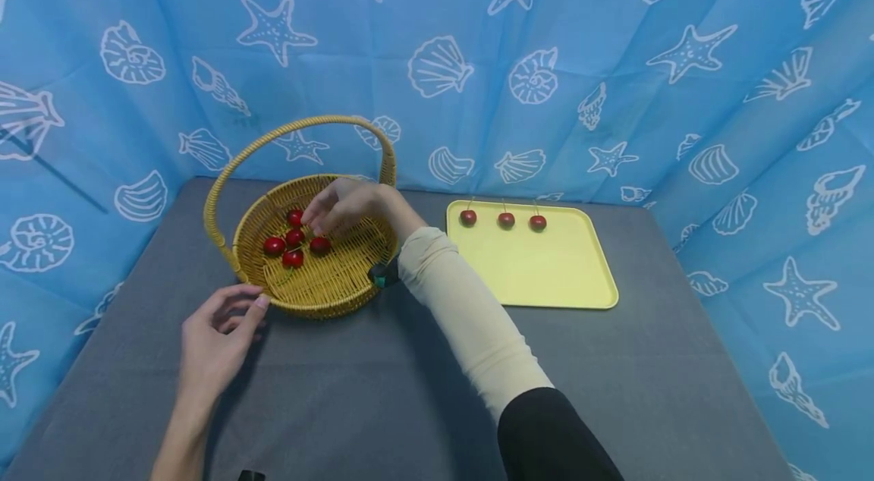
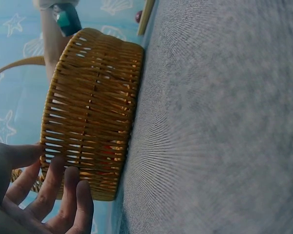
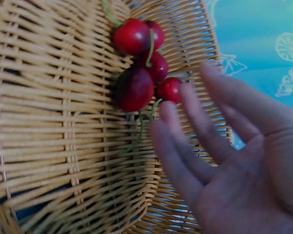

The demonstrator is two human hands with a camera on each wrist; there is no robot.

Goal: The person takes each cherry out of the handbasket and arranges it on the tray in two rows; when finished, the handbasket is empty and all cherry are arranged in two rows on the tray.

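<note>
Left hand (image 1: 217,333): fingers loosely spread at the near-left rim of the basket (image 1: 341,268), touching but not wrapped round it; if I pressed down there, the rim could dip or the basket skid on the grey tabletop (image 1: 355,390);
Basket cherries (image 1: 295,238): five, bunched on the left of the woven floor; picking at one could set its neighbours rolling, since they lie so close, with stems among them;
Right hand (image 1: 351,206): over the basket, well apart from my left; thumb and fingers parted, nothing between them; too wide a grasp could take two, or tug a stem; my wrist device (image 1: 384,274) sits by the rim and might knock it;
Tray cherries (image 1: 506,221): three in a row along the far edge of the yellow tray (image 1: 546,268); a bump from my sleeve (image 1: 471,314) could roll one off, the lip looking shallow;
Left wrist view: shows my fingers against the basket's outer wall, hidden from the head view;
Head view: alone gives all three tray cherries; the left wrist view catches just one;
Right wrist view: shows green stems and my thumb's gap clearly; no tray there
</note>
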